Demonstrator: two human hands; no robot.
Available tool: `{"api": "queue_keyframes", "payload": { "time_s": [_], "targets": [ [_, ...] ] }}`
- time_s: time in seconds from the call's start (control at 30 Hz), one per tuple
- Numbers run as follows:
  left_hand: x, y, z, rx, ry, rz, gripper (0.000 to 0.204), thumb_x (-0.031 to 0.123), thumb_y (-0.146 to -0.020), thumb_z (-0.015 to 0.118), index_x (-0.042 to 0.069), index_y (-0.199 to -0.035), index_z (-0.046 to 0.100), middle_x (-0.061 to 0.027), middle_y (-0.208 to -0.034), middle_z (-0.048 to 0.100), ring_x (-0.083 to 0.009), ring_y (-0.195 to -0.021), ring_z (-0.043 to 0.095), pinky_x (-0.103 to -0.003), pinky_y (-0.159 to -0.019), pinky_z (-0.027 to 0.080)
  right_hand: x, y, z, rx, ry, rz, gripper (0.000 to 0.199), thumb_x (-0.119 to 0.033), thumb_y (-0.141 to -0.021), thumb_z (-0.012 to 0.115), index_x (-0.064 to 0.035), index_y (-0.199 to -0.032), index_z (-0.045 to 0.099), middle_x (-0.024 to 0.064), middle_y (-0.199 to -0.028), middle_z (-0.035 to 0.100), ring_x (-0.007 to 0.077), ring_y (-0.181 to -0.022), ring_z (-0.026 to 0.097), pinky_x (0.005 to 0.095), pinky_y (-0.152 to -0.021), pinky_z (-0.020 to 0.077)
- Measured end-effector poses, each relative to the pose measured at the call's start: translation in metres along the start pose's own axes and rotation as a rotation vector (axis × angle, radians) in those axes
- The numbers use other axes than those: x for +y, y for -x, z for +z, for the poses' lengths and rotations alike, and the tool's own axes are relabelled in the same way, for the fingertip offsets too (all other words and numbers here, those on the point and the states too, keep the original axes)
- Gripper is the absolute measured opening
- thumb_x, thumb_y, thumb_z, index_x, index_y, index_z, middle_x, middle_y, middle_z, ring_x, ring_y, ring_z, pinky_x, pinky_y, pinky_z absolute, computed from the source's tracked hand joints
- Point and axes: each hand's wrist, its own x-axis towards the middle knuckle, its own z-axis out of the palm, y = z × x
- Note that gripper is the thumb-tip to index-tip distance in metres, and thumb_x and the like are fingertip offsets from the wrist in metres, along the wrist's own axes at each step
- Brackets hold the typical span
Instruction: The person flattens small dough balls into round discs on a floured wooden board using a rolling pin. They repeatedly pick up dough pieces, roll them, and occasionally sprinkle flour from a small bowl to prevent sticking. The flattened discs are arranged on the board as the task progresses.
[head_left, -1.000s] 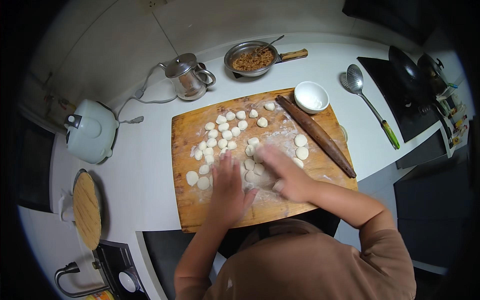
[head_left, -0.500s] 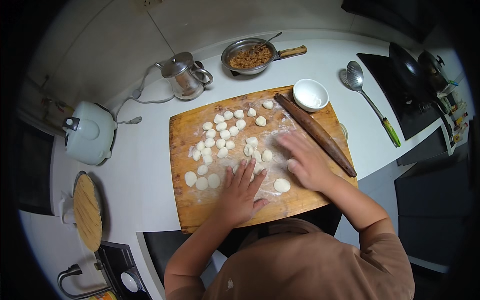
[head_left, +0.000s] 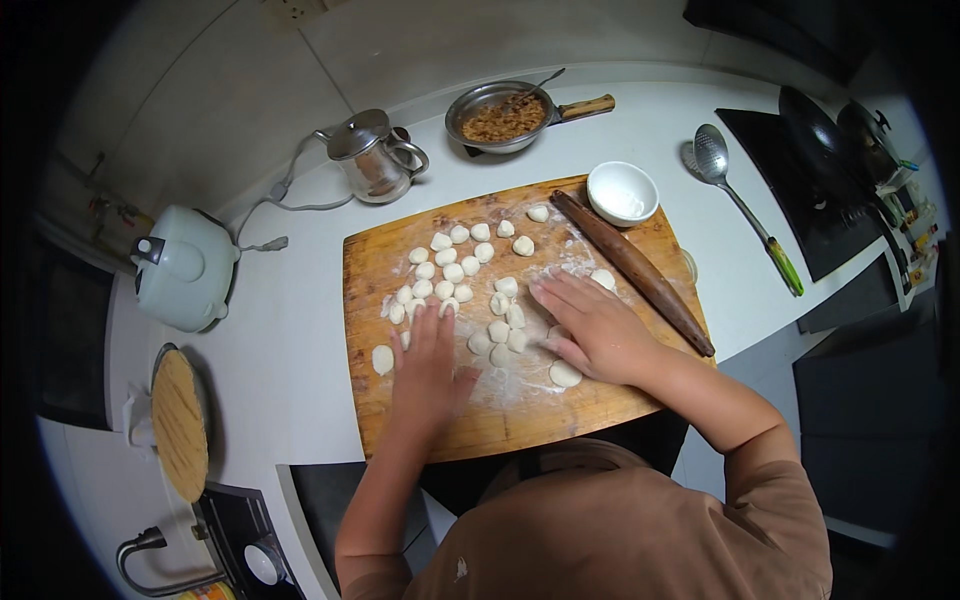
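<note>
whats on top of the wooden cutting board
On the wooden cutting board: small dough pieces, scattered flour, a rolling pin, and both flat hands, left hand, right hand. Anything under the palms is hidden.

bright even overhead light, soft shadows, sharp centre, fisheye bend at edges, dark vignette corners

My white counter [head_left: 300, 330], wooden cutting board [head_left: 520, 420] at centre, rice cooker [head_left: 185, 268] far left, kettle [head_left: 372, 155] and filling pan [head_left: 505, 115] up top, ladle [head_left: 745, 210] right, all lay there.
</note>
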Motion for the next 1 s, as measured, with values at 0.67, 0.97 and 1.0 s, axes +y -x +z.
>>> {"api": "queue_keyframes", "payload": {
  "time_s": [0.67, 0.97, 1.0],
  "targets": [
    [0.014, 0.007, 0.008, 0.042, 0.094, 0.109, 0.064, 0.021, -0.088, 0.070, 0.007, -0.144, 0.043, -0.0118, -0.152, 0.043, -0.0319, -0.145, 0.035, -0.064, -0.119, 0.014, -0.009, -0.058, 0.051, 0.161, -0.058, -0.077, 0.079, -0.044, -0.093, 0.063, -0.0083, -0.155, 0.029, 0.0212, -0.160, 0.027, 0.0381, -0.150, 0.023, 0.0466, -0.122, 0.0236],
    [-0.005, 0.026, 0.017, 0.032, 0.197, 0.152, 0.025, 0.016, -0.083, 0.074, 0.011, -0.107, 0.069, -0.0059, -0.128, 0.063, -0.0272, -0.126, 0.055, -0.060, -0.114, 0.027, -0.001, 0.012, 0.010, 0.005, -0.021, -0.086, 0.069, -0.035, -0.085, 0.072, -0.0116, -0.145, 0.047, 0.0159, -0.150, 0.045, 0.0387, -0.140, 0.038, 0.0523, -0.116, 0.0312],
    [-0.004, 0.032, 0.014, 0.011, 0.205, 0.162, 0.026, 0.016, -0.083, 0.074, 0.011, -0.108, 0.069, -0.0059, -0.128, 0.063, -0.0271, -0.125, 0.056, -0.061, -0.113, 0.028, -0.006, 0.024, 0.009, 0.000, 0.088, -0.099, 0.070, -0.036, -0.086, 0.072, -0.0120, -0.146, 0.047, 0.0156, -0.150, 0.044, 0.0387, -0.141, 0.038, 0.0537, -0.117, 0.0297]
  ]
}}
